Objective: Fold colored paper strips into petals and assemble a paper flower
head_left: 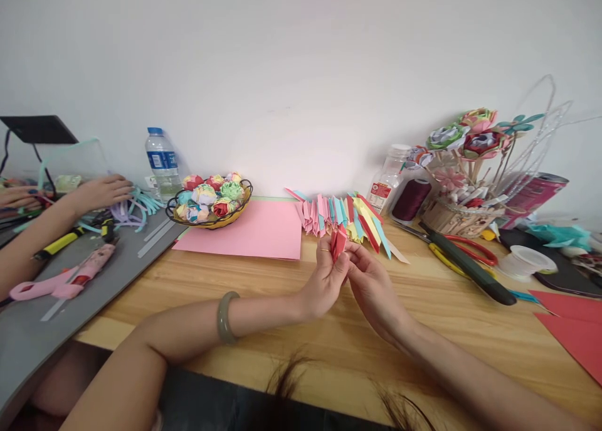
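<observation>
A small piece of folded red paper (337, 243) stands up between my two hands over the wooden table. My left hand (325, 288), with a ring on one finger and a bangle on the wrist, is closed around its lower part, thumb in front. From the other side, my right hand (374, 287) pinches at the paper's edge; my fingers partly hide the contact. Just behind my hands lies a row of folded paper strips (329, 212) in pink, blue, yellow and red. Flat pink paper sheets (254, 230) lie to their left.
A basket of paper flowers (214, 214) and a water bottle (162, 161) stand back left. On the right are scissors (465, 261), a white spool (525, 261), dark thread (411, 200) and a flower pot (463, 218). Another person's hand (103, 192) is beyond a glue gun (84, 274).
</observation>
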Demonstrator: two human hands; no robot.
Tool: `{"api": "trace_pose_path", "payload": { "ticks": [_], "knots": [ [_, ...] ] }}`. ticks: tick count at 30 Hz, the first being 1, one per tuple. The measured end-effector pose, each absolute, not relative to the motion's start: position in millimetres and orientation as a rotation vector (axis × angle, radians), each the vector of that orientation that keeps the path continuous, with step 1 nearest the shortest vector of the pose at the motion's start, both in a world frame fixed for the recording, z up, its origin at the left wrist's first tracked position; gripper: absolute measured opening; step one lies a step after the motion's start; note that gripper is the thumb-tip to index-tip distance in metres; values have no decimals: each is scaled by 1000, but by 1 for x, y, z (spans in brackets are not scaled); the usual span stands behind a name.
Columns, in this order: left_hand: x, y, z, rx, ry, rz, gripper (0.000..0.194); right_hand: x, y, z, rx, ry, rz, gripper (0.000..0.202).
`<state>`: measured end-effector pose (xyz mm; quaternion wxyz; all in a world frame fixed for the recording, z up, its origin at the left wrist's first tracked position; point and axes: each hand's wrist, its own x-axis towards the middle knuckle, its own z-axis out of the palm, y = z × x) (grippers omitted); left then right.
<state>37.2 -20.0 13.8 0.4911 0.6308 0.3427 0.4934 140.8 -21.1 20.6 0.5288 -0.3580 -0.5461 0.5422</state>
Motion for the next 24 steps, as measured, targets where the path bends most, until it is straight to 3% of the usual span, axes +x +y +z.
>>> {"api": "trace_pose_path", "payload": {
  "ticks": [12, 19, 24],
  "knots": [
    [31, -14, 7, 1984, 1084, 1187, 48, 148, -16, 23, -918, -1813, 919, 28],
    [6, -3, 12, 2111, 1031, 1279, 79, 193, 1, 23, -1108, -2376, -53, 29],
    [3, -1, 12, 2725, 874, 814, 42, 203, 0, 15, -1157, -2543, -119, 23]
  ]
}}
